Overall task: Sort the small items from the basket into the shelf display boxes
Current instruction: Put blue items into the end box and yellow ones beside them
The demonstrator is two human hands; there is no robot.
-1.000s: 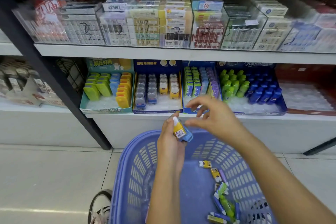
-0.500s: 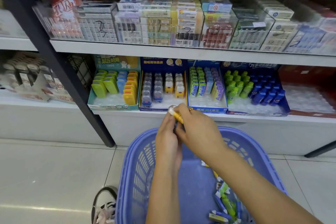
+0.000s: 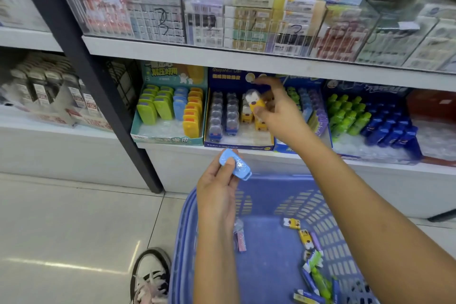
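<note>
Mid-frame, the right hand (image 3: 278,116) pinches a yellow item (image 3: 255,102) between fingertips over the navy box (image 3: 237,147). Below, the left hand (image 3: 217,195) pinches a blue item (image 3: 234,164) above the basket (image 3: 318,207).

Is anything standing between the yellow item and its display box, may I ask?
Nothing visible: the right hand holds the yellow item just above the yellow row in the navy display box.

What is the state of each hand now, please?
Left hand: holds a light blue item.
Right hand: pinches a yellow and white item over the dark blue display box.
</note>
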